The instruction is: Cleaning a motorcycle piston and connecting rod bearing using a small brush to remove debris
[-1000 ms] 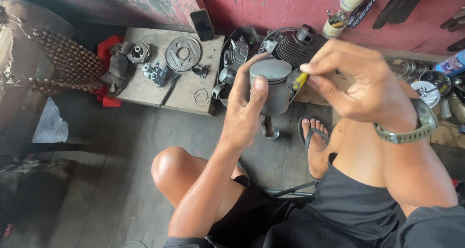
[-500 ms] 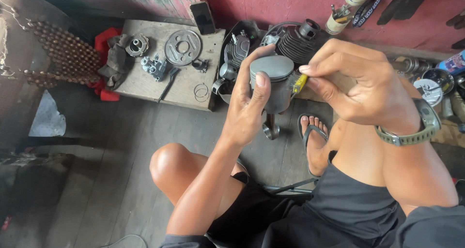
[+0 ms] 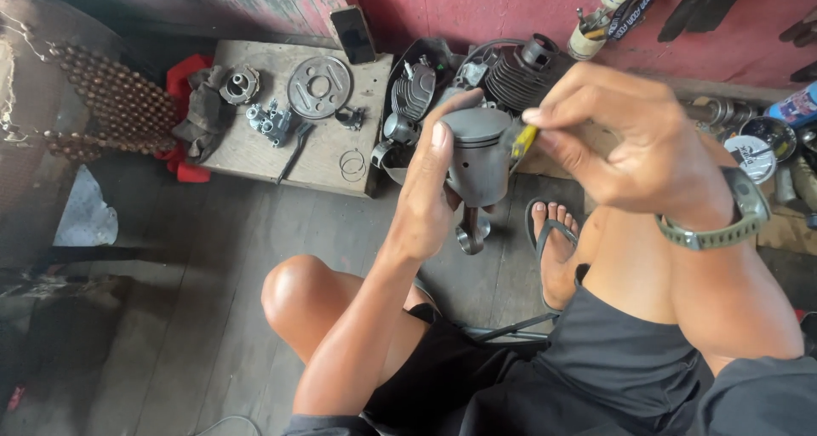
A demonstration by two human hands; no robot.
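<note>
From the head camera, the left hand (image 3: 430,202) wraps its fingers and thumb around a grey metal piston (image 3: 477,151), held upright in front of the person's chest and above the floor; its crown is slightly domed, its skirt dull and smooth, and a connecting rod (image 3: 471,230) hangs from beneath it, ending in a round eye. The right hand (image 3: 634,147), a green watch (image 3: 723,223) on its wrist, pinches a small tool with a yellow handle (image 3: 521,140) between thumb and fingertips, its tip against the piston's upper side. Below lies a dark wooden plank floor (image 3: 221,257), with the person's bare knee and a foot in a sandal (image 3: 553,240) over it. Against a red painted wall (image 3: 477,6) sits a low, pale wooden board (image 3: 255,147) carrying a round metal disc (image 3: 319,85), a small geared part (image 3: 239,85), a wire ring (image 3: 351,162) and a dark rag (image 3: 202,113), with a black phone (image 3: 353,34) leaning upright at its back edge. Just right of the board, a finned engine cylinder (image 3: 519,79) stands behind the piston. At the top right a white, cylindrical spray can (image 3: 600,15) with dark printed bands leans on the wall; a blue can (image 3: 796,106) lies at the far right edge beside a round white-labelled lid (image 3: 751,157).
</note>
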